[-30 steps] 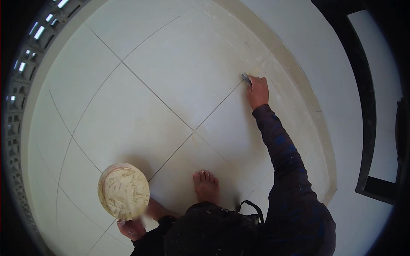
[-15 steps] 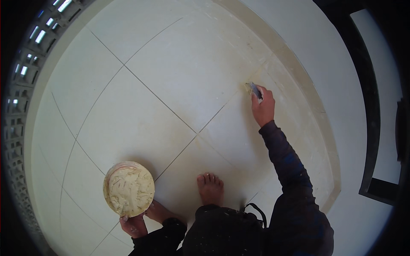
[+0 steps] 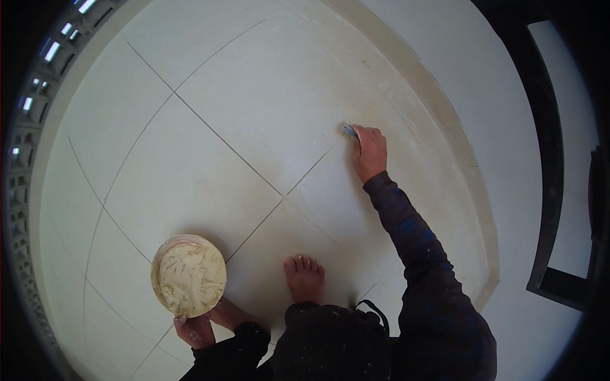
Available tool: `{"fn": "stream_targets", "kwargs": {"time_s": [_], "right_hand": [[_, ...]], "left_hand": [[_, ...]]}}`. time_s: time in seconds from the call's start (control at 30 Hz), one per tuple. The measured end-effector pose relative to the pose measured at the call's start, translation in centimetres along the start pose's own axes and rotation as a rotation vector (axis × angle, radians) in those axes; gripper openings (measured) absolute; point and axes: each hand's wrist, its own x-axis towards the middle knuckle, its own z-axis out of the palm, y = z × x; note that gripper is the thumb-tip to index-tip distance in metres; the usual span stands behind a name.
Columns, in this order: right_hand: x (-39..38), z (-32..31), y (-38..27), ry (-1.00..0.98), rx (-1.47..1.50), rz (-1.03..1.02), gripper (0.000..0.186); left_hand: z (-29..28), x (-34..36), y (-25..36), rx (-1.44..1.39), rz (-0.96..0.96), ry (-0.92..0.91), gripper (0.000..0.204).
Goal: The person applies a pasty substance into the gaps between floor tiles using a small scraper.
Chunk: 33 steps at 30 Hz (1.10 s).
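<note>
Cream-coloured paste, like grout, fills a round bucket (image 3: 189, 274) at the lower left. My left hand (image 3: 195, 330) is closed on the bucket's near rim. Toward the far right, my right hand (image 3: 370, 152) grips a small blue-grey scraper (image 3: 349, 129) smeared with paste. The scraper is at the floor along a tile joint (image 3: 311, 174); most of it is hidden by my fingers. Part of that joint shows as a dark line, and beyond the scraper it looks pale and filled.
Large pale tiles (image 3: 235, 120) cover the floor, with thin dark joints between them. My bare right foot (image 3: 305, 279) stands right of the bucket, my left foot (image 3: 230, 314) close beside it. A beige skirting (image 3: 438, 95) borders the right wall; a patterned block wall (image 3: 25, 127) runs along the left.
My right hand has moved left along the tile joint with the scraper. My left hand stays on the bucket's rim. The whole view has shifted slightly.
</note>
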Motion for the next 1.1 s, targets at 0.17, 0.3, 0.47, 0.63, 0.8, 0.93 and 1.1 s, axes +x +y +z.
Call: {"fn": "stream_targets", "kwargs": {"time_s": [0.17, 0.3, 0.47, 0.63, 0.8, 0.93, 1.1], "right_hand": [[-5.9, -0.7, -8.1, -0.118, 0.201, -0.064, 0.035], [-7.0, -2.2, -9.0, -0.282, 0.320, 0.079, 0.032], [-0.8, -1.2, 0.4, 0.022, 0.112, -0.044, 0.029], [-3.4, -0.6, 1.1, -0.128, 0.044, -0.277, 0.027], [-1.8, -3.5, -0.3, -0.424, 0.109, -0.143, 0.028], [3.9, -1.4, 0.1, -0.141, -0.026, 0.212, 0.030], [-2.4, 1.5, -7.5, -0.189, 0.109, -0.080, 0.031]], "left_hand": [[2.9, 0.0, 1.1, -0.123, 0.031, 0.005, 0.055], [2.3, 0.2, 1.9, -0.115, 0.005, -0.010, 0.058], [2.0, 1.1, 1.5, -0.063, -0.008, -0.047, 0.057], [2.0, 0.6, 1.7, -0.120, -0.033, 0.035, 0.062], [0.6, 1.9, 2.0, -0.138, -0.013, -0.099, 0.055], [0.8, 2.2, 1.0, -0.190, -0.089, -0.009, 0.059], [1.2, 1.7, 1.9, -0.134, -0.091, 0.058, 0.066]]}}
